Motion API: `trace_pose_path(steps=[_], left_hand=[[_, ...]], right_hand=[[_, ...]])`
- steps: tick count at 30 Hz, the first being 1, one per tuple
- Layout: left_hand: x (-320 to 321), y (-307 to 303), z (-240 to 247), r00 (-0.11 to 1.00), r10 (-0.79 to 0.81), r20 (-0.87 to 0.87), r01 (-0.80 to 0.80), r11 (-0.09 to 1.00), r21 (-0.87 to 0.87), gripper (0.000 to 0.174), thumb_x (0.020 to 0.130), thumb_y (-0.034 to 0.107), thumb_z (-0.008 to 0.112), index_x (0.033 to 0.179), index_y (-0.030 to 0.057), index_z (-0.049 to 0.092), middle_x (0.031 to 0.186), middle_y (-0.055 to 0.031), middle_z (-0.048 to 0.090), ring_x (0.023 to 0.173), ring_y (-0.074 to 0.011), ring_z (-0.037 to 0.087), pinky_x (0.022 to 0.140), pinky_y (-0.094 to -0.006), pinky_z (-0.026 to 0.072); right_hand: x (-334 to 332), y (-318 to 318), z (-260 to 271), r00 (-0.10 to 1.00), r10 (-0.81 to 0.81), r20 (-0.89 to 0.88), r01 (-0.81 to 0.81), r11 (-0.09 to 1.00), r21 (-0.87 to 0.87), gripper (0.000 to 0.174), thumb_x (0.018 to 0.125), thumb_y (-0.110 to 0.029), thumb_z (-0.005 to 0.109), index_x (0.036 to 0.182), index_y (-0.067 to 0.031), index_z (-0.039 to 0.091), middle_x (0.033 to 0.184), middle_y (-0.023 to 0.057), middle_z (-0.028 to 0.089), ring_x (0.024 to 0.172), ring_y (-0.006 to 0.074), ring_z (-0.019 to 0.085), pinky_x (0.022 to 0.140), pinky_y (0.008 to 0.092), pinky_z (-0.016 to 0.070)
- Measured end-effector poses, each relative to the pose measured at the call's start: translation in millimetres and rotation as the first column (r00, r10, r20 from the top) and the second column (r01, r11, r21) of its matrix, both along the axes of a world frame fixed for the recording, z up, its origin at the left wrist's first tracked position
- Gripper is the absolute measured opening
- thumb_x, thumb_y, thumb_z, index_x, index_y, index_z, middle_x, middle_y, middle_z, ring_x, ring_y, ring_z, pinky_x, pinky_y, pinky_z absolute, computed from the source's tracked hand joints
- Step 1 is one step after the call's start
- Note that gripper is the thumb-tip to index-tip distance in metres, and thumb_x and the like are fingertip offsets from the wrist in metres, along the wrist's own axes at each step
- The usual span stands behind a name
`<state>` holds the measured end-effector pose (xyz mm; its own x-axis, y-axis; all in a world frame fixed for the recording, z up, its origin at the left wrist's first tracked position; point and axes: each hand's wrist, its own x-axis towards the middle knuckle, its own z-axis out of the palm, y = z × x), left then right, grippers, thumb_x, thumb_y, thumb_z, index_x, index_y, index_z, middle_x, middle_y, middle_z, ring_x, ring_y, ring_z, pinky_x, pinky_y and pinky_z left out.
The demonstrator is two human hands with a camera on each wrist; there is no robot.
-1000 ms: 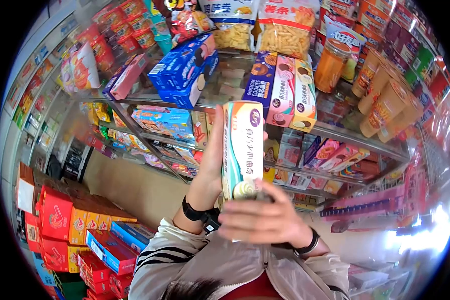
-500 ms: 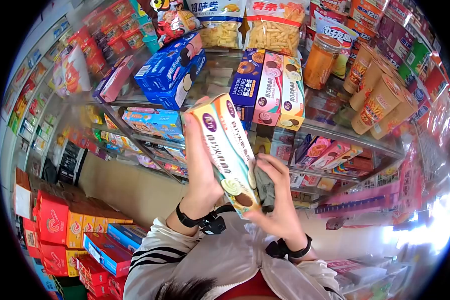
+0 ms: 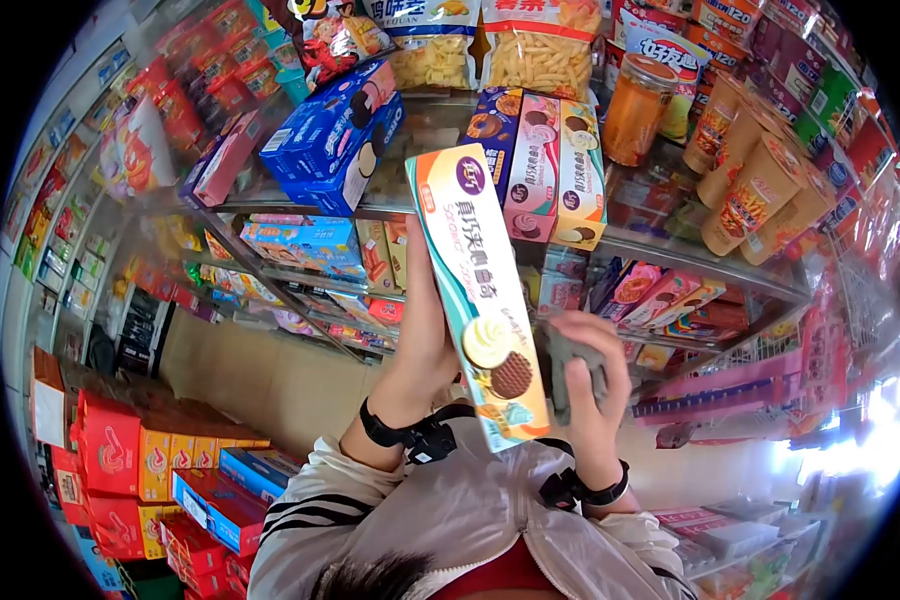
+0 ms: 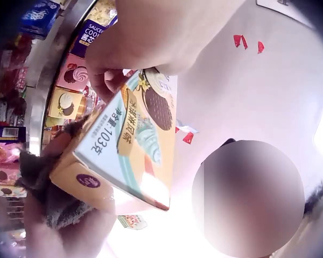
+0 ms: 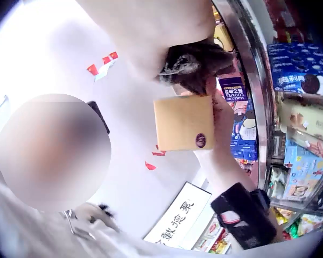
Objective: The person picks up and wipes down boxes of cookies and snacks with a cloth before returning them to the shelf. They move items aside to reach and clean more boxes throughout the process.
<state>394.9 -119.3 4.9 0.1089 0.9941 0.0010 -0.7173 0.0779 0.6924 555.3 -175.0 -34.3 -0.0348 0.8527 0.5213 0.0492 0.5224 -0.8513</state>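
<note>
My left hand [image 3: 427,325] grips a long cookie box [image 3: 475,265] from behind, and most of its fingers are hidden by the box. White, orange and teal cover the box, with pictures of cream and a chocolate cookie near its lower end. Its plain tan end panel [image 5: 175,126] faces the right wrist camera. On the box's right side, my right hand [image 3: 600,395] holds a crumpled dark grey cloth [image 3: 572,365] with curled fingers. The cloth [image 4: 67,201] lies right along the box in the left wrist view.
Ahead stands a glass-topped display shelf with blue cookie boxes [image 3: 330,140], upright cookie boxes [image 3: 532,170], an orange-filled jar [image 3: 638,110] and paper cups [image 3: 755,200]. Snack bags [image 3: 540,55] stand behind. Red and orange cartons [image 3: 110,445] are stacked at the lower left.
The box has turned so its broad printed face shows to the head camera. My right hand, with the cloth, has moved from the box's lower end to its right side.
</note>
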Motion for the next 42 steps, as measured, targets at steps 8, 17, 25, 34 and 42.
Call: trace_pose_path(steps=[8,17,25,34,42], left_hand=[[-4.9,-1.1,-12.6,0.973,-0.219,0.070,0.223,0.973,-0.061,0.066,0.098,0.063,0.034,0.135,0.0094,0.048,0.113,-0.0068,0.065,0.091,-0.0145,0.067,0.076,-0.0287,0.0571],[14.0,-14.3,-31.9,0.873,-0.430,0.230,0.469,0.870,-0.151,0.054,0.102,0.052,0.036,0.132,0.0092,0.050,0.113,-0.0099,0.066,0.097,-0.0178,0.068,0.080,-0.0323,0.0583],[-7.6,-15.5,5.8,0.969,0.161,0.186,-0.174,0.983,0.053,0.056,0.102,0.053,0.034,0.128,0.0074,0.053,0.114,-0.0087,0.065,0.102,-0.0204,0.065,0.090,-0.0363,0.0513],[4.8,-6.5,4.6,0.986,-0.084,0.141,0.057,0.982,0.181,0.075,0.099,0.063,0.025,0.142,0.0042,0.040,0.132,-0.0229,0.054,0.115,-0.0320,0.060,0.094,-0.0451,0.0515],[-9.9,1.3,-18.0,0.938,-0.304,0.165,0.302,0.952,0.041,0.067,0.095,0.067,0.036,0.125,0.0097,0.055,0.104,-0.0070,0.066,0.087,-0.0161,0.068,0.073,-0.0328,0.0580]], right_hand=[[-15.4,-24.2,19.2,0.838,-0.051,0.543,-0.350,0.712,0.608,0.028,0.077,-0.015,0.069,0.103,-0.0236,0.068,0.114,-0.0070,0.063,0.111,0.0138,0.062,0.108,0.0550,0.0393],[6.0,79.8,73.6,0.842,-0.369,0.394,0.003,0.733,0.680,0.025,0.077,0.000,0.065,0.097,-0.0149,0.069,0.106,0.0000,0.066,0.102,0.0198,0.063,0.109,0.0509,0.0364],[4.9,19.2,39.6,0.942,-0.178,0.285,0.080,0.943,0.323,0.032,0.089,-0.018,0.065,0.117,-0.0034,0.060,0.119,0.0155,0.059,0.111,0.0307,0.057,0.096,0.0393,0.0440],[-3.9,2.0,23.2,0.964,0.108,0.242,-0.088,0.992,-0.090,0.062,0.080,-0.016,0.077,0.133,-0.0012,0.048,0.124,0.0192,0.057,0.112,0.0333,0.059,0.095,0.0396,0.0462],[4.0,-13.2,41.5,0.844,-0.119,0.522,-0.211,0.822,0.528,0.035,0.082,-0.032,0.072,0.110,-0.0138,0.066,0.111,0.0077,0.065,0.100,0.0291,0.065,0.085,0.0427,0.0509]])
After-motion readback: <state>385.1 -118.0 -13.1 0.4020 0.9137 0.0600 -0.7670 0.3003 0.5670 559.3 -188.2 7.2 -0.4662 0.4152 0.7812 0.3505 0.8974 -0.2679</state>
